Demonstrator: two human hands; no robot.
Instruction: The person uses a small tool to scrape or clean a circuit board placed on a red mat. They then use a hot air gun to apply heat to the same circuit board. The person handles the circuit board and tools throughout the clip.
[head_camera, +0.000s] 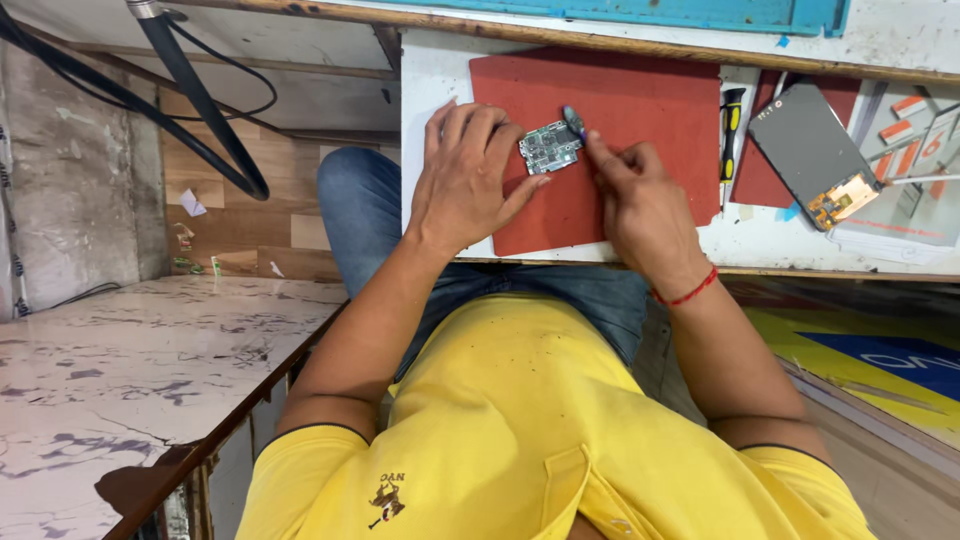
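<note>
Two hands are occupied with a small green circuit board (549, 147), which is laid on a red mat (640, 110) between them. The board is steadied by the left hand (470, 175), whose fingers are curled down onto its near edge. A slim dark tool (574, 121) is pinched between thumb and forefinger of the right hand (640, 205), its tip set at the board's far corner. By the look of it, a part on the board is being probed or loosened; a steady, light pressure seems called for next. The mat looks soft and matte, the board flat, rigid and densely studded. Beyond the right hand, an opened phone (815, 150) and a yellow-handled screwdriver (731, 130) are laid.
</note>
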